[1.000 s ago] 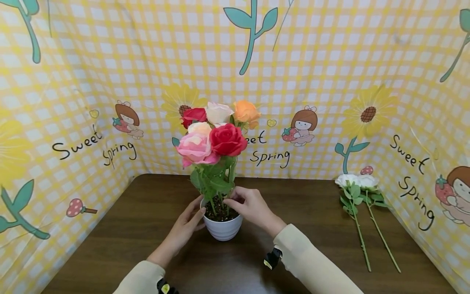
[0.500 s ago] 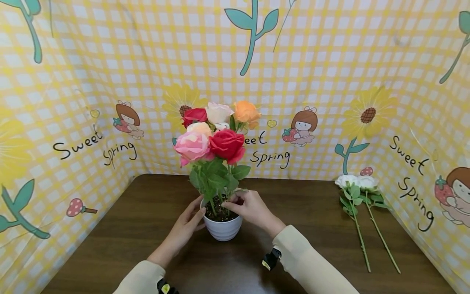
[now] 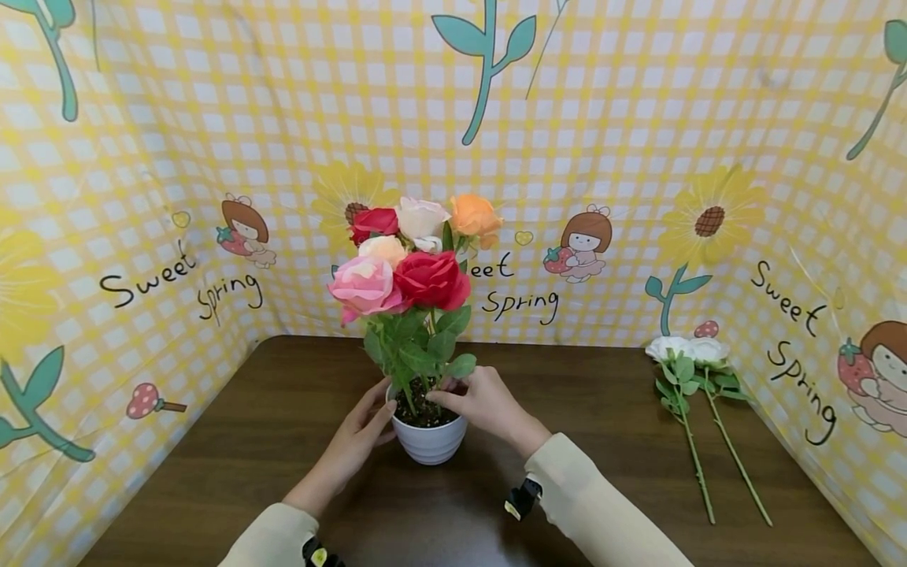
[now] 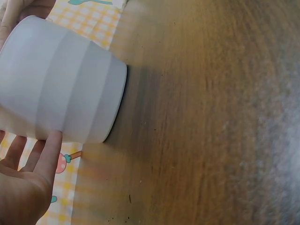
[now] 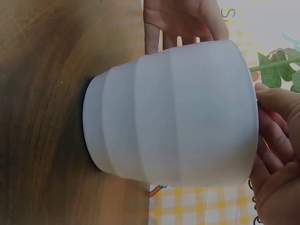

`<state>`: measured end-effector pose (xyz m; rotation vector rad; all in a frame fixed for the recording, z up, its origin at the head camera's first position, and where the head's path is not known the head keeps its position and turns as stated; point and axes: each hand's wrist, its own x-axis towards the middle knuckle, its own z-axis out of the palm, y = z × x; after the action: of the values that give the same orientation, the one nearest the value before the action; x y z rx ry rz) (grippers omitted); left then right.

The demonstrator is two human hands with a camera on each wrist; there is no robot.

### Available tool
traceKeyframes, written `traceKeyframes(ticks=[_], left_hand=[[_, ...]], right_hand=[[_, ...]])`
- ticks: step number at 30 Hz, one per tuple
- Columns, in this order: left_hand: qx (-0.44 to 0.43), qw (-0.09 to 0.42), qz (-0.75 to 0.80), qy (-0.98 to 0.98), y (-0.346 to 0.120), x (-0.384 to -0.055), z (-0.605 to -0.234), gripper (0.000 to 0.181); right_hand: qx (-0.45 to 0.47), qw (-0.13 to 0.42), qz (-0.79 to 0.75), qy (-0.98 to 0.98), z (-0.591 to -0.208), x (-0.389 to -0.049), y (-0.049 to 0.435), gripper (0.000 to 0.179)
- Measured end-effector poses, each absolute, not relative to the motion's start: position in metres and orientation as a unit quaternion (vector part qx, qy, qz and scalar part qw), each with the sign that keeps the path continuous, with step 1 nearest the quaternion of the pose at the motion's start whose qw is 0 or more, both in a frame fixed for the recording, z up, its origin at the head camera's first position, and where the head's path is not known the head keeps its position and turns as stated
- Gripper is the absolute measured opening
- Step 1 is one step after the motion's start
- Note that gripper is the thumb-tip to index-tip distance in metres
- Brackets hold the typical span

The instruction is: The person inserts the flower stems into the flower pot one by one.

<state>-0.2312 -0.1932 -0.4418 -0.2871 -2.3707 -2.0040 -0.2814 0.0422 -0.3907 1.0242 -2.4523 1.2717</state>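
A white ribbed flower pot [image 3: 430, 445] stands upright on the table, filled with dark soil [image 3: 418, 409]. My left hand [image 3: 357, 433] holds its left side, thumb at the rim and fingers along the outer wall, as the left wrist view also shows. My right hand [image 3: 489, 402] is at the right rim, thumb and fingers pinching low by the soil at the stem of the front red rose [image 3: 432, 279]; its fingertips are partly hidden. Beside that bloom are a pink rose [image 3: 364, 285], a peach one [image 3: 383, 249], a pale one [image 3: 421, 216], an orange one [image 3: 475, 215] and another red one.
Two white roses [image 3: 669, 348] with long green stems lie at the right of the dark wooden table [image 3: 581, 409]. A yellow checked cloth [image 3: 609, 118] with printed flowers and figures hangs behind and at both sides.
The front red rose and the pink rose have shifted slightly left and down, and leaves have swung out above my right hand. The pot and my left hand have stayed in place.
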Motion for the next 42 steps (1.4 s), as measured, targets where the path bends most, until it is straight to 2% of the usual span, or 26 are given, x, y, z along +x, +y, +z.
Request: traceKeyframes(ticks=[16,23,32,42], left_hand=[[-0.089,-0.001,-0.644,-0.759,-0.195,-0.231,-0.441,0.056],[-0.087,0.002,-0.645,-0.76,-0.195,-0.232,-0.442,0.055],[-0.087,0.002,-0.643,-0.761,-0.197,-0.233,-0.442,0.056],[-0.086,0.005,-0.646,-0.759,-0.196,-0.232,-0.442,0.055]], right_hand=[[0.343,0.079,0.44,-0.826,-0.387,-0.279,0.046,0.02],[0.335,0.068,0.448,-0.826,-0.38,-0.278,0.057,0.015],[0.343,0.06,0.449,-0.823,-0.377,-0.279,0.075,0.028],[0.33,0.085,0.414,-0.844,-0.381,-0.279,0.104,0.015]])
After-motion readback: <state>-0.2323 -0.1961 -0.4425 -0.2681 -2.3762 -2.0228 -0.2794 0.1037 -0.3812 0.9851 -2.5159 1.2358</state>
